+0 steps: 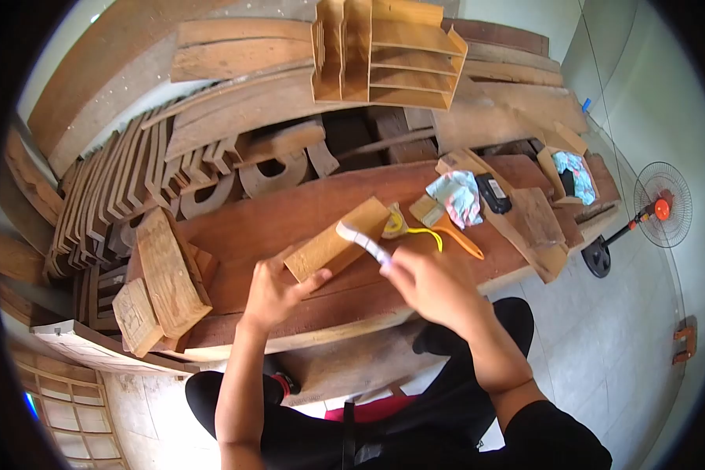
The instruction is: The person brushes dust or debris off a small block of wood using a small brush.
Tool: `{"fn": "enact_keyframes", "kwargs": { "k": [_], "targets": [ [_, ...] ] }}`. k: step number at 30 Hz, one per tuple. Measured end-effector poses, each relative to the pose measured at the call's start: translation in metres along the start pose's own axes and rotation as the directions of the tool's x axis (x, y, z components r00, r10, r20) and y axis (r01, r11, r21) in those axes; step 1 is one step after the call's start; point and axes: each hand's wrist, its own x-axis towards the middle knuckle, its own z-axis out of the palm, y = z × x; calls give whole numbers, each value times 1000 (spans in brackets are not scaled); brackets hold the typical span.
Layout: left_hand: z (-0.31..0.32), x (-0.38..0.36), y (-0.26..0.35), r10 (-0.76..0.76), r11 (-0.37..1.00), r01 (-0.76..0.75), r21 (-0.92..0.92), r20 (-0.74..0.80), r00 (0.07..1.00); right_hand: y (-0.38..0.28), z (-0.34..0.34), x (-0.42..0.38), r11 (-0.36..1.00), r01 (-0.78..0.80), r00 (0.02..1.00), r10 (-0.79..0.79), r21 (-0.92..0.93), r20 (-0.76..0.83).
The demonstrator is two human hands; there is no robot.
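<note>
My left hand grips the lower left end of a rectangular wooden block, thumb along its near side. The block lies slanted over the reddish-brown wooden bench top. In my closed right hand is a slim white toothbrush-like tool with purple near the fingers. Its pale head overlaps the upper face of the block. Just beyond the block's right end lies a yellow tape measure with a yellow strap. A wide paintbrush with an orange handle rests to the right of it.
A patterned cloth and a black object lie behind the paintbrush. Wooden pieces stand at the bench's left. A wooden organizer sits on stacked planks at the back. A fan stands at the right.
</note>
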Motion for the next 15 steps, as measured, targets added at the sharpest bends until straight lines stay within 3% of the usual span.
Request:
{"fn": "enact_keyframes", "kwargs": {
  "k": [1, 3, 4, 5, 7, 8, 9, 11, 12, 15],
  "targets": [
    [-1, 0, -1, -23, 999, 24, -38, 23, 999, -1, 1, -1, 999, 20, 997, -22, 27, 74],
    [-2, 0, -8, -29, 1000, 29, 7, 45, 999, 10, -5, 8, 998, -41, 995, 46, 56, -91],
    [-1, -3, -10, 0, 1000, -1, 20, 18, 1000, 20, -6, 18, 984, -177, 980, 177, 2, -94],
    [0, -2, -12, 41, 999, -40, 28, -11, 999, 24, -9, 20, 975, -190, 980, 181, -117, -86],
    [0, -1, -11, 55, 992, -53, 112, -14, 998, 12, -1, 11, 999, -50, 990, 46, -22, -131],
    [0, -1, -8, -3, 998, 2, 67, 8, 1000, 4, -4, 9, 997, -73, 995, 72, 14, 62],
    [-1, -1, -5, -1, 999, 1, 49, 6, 1000, 4, -4, 8, 999, -7, 991, 2, 35, 133],
    [-4, -1, 0, 3, 1000, -3, 14, 11, 1000, 6, -12, 15, 988, -131, 987, 123, 80, 103],
    [-3, 0, -1, 13, 999, -13, 41, 9, 1000, 15, -10, 19, 989, -143, 990, 143, 30, -12],
    [-1, -2, -6, 30, 997, -30, 77, -1, 1000, 12, -1, 13, 996, -84, 995, 85, 17, -44]
  ]
}}
